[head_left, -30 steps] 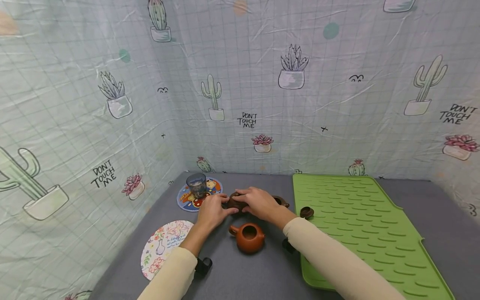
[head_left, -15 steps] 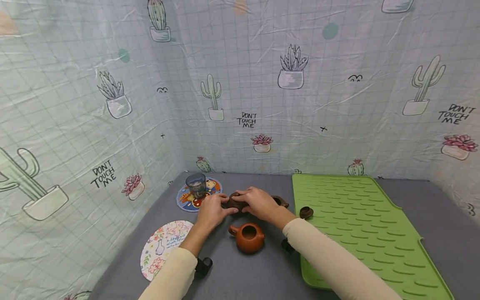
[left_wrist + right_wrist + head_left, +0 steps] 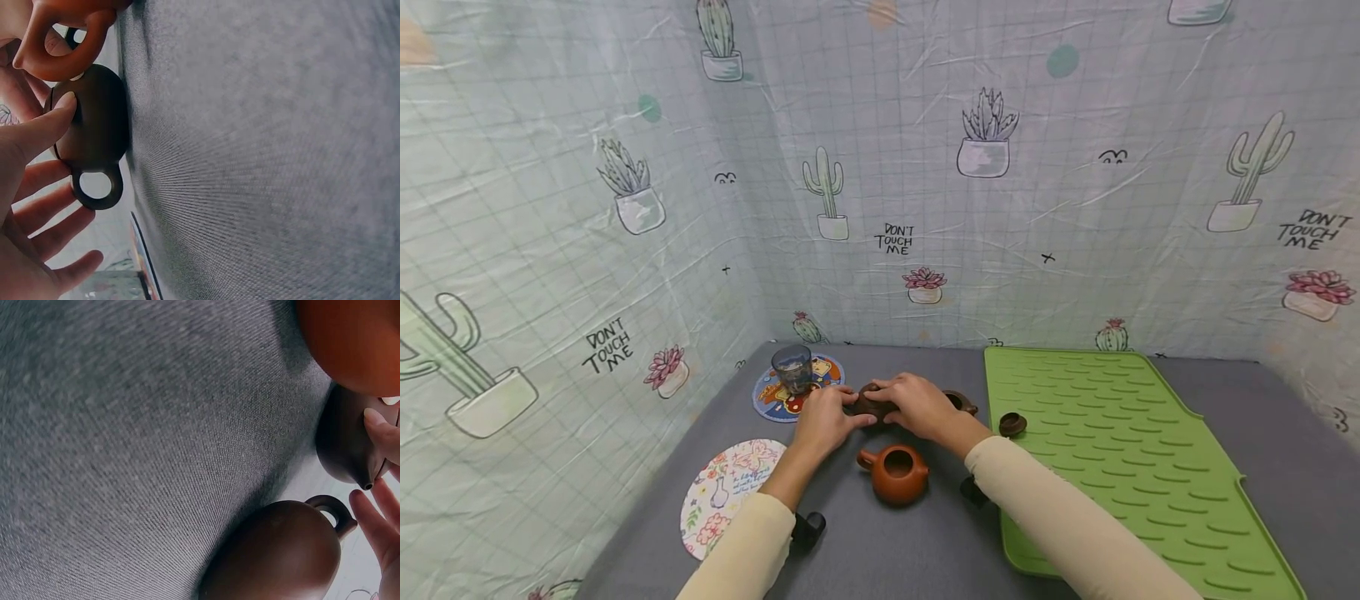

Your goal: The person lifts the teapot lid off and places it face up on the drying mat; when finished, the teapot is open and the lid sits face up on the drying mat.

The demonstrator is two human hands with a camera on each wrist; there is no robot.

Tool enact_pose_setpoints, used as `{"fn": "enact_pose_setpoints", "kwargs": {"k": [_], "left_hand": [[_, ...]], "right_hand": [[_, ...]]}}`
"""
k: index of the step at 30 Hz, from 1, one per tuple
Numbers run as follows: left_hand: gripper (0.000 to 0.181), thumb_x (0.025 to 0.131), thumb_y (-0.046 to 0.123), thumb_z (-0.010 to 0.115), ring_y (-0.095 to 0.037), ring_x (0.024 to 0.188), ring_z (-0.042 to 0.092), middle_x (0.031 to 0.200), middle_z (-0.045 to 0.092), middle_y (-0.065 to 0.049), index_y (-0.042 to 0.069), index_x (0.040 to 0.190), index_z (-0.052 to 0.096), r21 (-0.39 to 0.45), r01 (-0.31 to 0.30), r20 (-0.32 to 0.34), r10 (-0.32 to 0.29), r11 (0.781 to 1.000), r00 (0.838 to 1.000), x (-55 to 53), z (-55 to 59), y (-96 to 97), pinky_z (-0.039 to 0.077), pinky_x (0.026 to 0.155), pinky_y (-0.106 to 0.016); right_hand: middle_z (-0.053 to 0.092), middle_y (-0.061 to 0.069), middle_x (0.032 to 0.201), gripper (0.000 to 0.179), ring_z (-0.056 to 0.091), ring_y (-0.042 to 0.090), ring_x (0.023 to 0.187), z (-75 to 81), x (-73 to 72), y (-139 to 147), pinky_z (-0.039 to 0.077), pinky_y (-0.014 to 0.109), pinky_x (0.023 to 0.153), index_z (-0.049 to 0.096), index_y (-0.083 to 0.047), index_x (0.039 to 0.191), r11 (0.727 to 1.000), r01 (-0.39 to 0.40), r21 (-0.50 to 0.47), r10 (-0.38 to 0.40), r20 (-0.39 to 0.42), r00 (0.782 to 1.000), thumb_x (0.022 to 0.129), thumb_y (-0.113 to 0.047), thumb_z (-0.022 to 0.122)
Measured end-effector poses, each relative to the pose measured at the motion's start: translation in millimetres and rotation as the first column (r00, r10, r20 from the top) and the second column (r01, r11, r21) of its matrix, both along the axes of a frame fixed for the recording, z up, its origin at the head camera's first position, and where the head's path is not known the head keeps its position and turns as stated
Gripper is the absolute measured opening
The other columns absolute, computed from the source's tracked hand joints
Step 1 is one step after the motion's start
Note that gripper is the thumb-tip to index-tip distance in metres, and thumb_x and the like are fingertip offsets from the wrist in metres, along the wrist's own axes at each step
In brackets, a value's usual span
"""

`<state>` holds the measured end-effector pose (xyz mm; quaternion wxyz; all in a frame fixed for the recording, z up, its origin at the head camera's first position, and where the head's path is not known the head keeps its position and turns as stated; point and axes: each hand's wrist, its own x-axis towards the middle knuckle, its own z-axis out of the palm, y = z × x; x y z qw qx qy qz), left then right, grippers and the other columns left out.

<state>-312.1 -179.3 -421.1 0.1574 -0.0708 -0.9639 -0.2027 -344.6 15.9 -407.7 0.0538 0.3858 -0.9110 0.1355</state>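
A dark brown teapot stands on the grey cloth between both hands, its lid seated on top. My left hand holds its handle side, the thumb pressed on the body and the other fingers spread behind the ring handle, as the left wrist view shows. From the spout side my right hand grips it, thumb on the body and fingers over the lid. Nearer to me sits an orange-brown teapot with an uncovered mouth. Another brown teapot, partly hidden behind my right hand in the head view, stands to the right.
A small brown lid lies at the left edge of a green ribbed mat. Back left, a clear dark glass stands on a blue patterned coaster. A white floral round mat lies front left. Patterned curtains enclose the table.
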Motion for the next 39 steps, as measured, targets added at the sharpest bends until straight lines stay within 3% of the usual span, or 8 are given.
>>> {"fn": "enact_pose_setpoints", "kwargs": {"k": [7, 11, 18, 26, 33, 39], "left_hand": [[0.049, 0.076, 0.041, 0.089, -0.035, 0.115, 0.070, 0.122, 0.076, -0.010, 0.008, 0.111, 0.081, -0.003, -0.003, -0.006, 0.003, 1.000, 1.000, -1.0, -1.5, -1.3, 0.055, 0.098, -0.049], [0.050, 0.075, 0.042, 0.090, -0.034, 0.115, 0.070, 0.123, 0.076, -0.011, 0.009, 0.111, 0.081, -0.003, -0.014, -0.008, 0.014, 1.000, 1.000, -0.6, -1.7, -2.1, 0.056, 0.097, -0.049], [0.042, 0.075, 0.041, 0.090, -0.028, 0.095, 0.074, 0.107, 0.080, -0.003, 0.019, 0.110, 0.081, 0.035, 0.008, -0.012, -0.008, 0.999, 1.000, -2.5, 4.0, -3.4, 0.059, 0.080, -0.044], [0.036, 0.077, 0.039, 0.089, -0.025, 0.091, 0.074, 0.103, 0.080, -0.003, 0.020, 0.106, 0.081, 0.020, 0.041, 0.020, -0.042, 0.999, 0.999, -1.9, 7.5, -1.1, 0.058, 0.077, -0.041], [0.035, 0.078, 0.040, 0.089, -0.026, 0.093, 0.074, 0.108, 0.080, -0.004, 0.018, 0.104, 0.081, 0.000, 0.027, 0.025, -0.027, 1.000, 0.999, -2.1, 2.7, 1.0, 0.058, 0.079, -0.044], [0.036, 0.077, 0.043, 0.088, -0.027, 0.092, 0.074, 0.108, 0.080, -0.003, 0.020, 0.104, 0.082, -0.027, 0.014, -0.008, -0.014, 1.000, 1.000, -3.4, -0.8, 1.2, 0.057, 0.073, -0.042]], "right_hand": [[0.056, 0.001, 0.153, 0.053, 0.062, 0.025, 0.127, 0.8, -1.4, -1.9, 0.054, 0.043, 0.104, 0.063, -0.025, 0.142, 1.000, 0.013, 0.007, -0.013, -0.015, 1.000, 0.091, -0.021, 0.077], [0.057, -0.001, 0.152, 0.053, 0.063, 0.024, 0.126, 2.9, -0.6, -2.1, 0.055, 0.042, 0.102, 0.064, -0.026, 0.141, 0.999, 0.008, -0.044, -0.008, -0.010, 1.000, 0.090, -0.020, 0.078], [0.064, -0.001, 0.144, 0.049, 0.067, 0.026, 0.117, 11.9, 0.5, -1.7, 0.058, 0.042, 0.091, 0.069, -0.026, 0.135, 0.988, 0.018, -0.154, -0.024, -0.042, 0.999, 0.088, -0.013, 0.079], [0.068, -0.004, 0.139, 0.047, 0.067, 0.023, 0.116, 10.0, -0.3, 1.9, 0.059, 0.040, 0.089, 0.071, -0.029, 0.132, 0.987, 0.036, -0.158, -0.053, -0.101, 0.993, 0.088, -0.016, 0.080], [0.068, 0.006, 0.139, 0.044, 0.066, 0.027, 0.125, 10.0, 0.8, 7.5, 0.057, 0.043, 0.099, 0.069, -0.020, 0.135, 0.976, 0.003, -0.217, -0.028, -0.111, 0.993, 0.092, -0.012, 0.075], [0.069, 0.009, 0.137, 0.041, 0.071, 0.028, 0.117, 11.1, -0.2, 12.2, 0.059, 0.041, 0.094, 0.066, -0.014, 0.137, 0.963, 0.002, -0.268, -0.032, -0.107, 0.994, 0.096, -0.009, 0.069]]}}
